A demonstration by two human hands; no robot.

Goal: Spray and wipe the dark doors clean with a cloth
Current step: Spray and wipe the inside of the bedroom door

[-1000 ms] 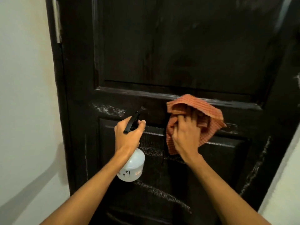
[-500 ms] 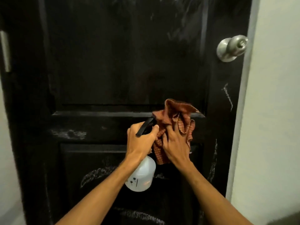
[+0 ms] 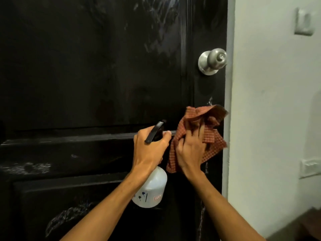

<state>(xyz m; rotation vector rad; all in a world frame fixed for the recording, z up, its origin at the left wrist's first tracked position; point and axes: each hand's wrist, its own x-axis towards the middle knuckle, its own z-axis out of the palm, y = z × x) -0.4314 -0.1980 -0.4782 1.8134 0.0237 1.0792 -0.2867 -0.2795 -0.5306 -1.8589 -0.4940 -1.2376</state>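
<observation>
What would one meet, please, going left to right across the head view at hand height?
Black wooden door → left hand gripping white plastic spray bottle → right hand holding red checked cloth → grey door frame → white rectangular wall plate.

Item before you: one black panelled door (image 3: 86, 75), upright, its right edge beside a pale frame (image 3: 227, 94).
Fittings: one round brushed-metal door knob (image 3: 212, 60), mounted near the right edge; one raised horizontal moulding (image 3: 69, 138) between upper and lower panels.
On its face: a wet sheen (image 3: 156, 23) high on the upper panel; whitish streaks (image 3: 26, 168) at the left below the moulding; a whitish smear (image 3: 67, 216) on the lower panel.
One red checked cloth (image 3: 213, 143), bunched, at the moulding's right end below the knob, under your right hand (image 3: 190, 150).
</observation>
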